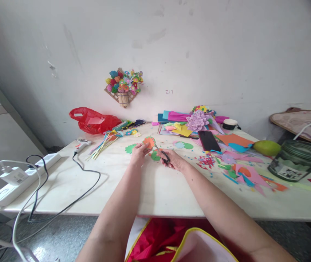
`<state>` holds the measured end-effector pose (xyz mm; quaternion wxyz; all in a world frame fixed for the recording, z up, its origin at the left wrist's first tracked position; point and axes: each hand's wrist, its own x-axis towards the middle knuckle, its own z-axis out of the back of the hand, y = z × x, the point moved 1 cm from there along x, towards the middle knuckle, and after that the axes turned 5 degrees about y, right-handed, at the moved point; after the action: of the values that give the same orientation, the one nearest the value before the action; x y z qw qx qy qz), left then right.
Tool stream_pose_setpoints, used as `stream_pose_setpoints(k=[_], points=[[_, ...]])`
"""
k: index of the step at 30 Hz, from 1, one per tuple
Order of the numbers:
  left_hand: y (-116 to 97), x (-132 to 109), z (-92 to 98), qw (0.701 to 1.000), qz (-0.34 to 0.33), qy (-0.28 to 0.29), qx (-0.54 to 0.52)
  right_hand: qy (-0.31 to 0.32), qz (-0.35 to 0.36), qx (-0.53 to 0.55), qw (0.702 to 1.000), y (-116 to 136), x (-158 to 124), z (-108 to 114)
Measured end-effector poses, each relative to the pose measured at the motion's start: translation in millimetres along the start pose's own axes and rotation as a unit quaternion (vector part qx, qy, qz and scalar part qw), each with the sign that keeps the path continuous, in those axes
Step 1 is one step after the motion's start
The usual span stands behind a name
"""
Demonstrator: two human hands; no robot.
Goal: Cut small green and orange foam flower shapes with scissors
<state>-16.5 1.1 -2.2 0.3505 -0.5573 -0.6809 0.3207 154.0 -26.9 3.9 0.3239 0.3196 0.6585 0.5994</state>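
Over the middle of the table, my left hand (139, 153) pinches an orange scalloped flower cutout (149, 142). My right hand (172, 160) is closed around the black handles of a pair of scissors (165, 157). The scissor blades point up and left to the edge of the orange cutout; whether they touch it I cannot tell. A green scalloped cutout (130, 148) lies just left of my left hand. Between and below my hands lies another green cutout (155, 155). Beyond the scissors lie a pale blue cutout (179, 145) and a green one (188, 146).
At left are a glue gun (83, 146) with its cord and a white power strip (21, 180). A red plastic bag (95, 122) sits at the back left. To the right lie a phone (209, 141), coloured scraps (250, 174) and a dark glass jar (297, 160).
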Motion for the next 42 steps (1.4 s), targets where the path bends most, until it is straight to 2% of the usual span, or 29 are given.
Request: stream_pose_setpoints(k=[42], points=[[-3.9, -0.4, 2.6, 1.000, -0.003, 0.003, 0.001, 0.007, 0.001, -0.045, 0.999, 0.9, -1.1, 2.0]])
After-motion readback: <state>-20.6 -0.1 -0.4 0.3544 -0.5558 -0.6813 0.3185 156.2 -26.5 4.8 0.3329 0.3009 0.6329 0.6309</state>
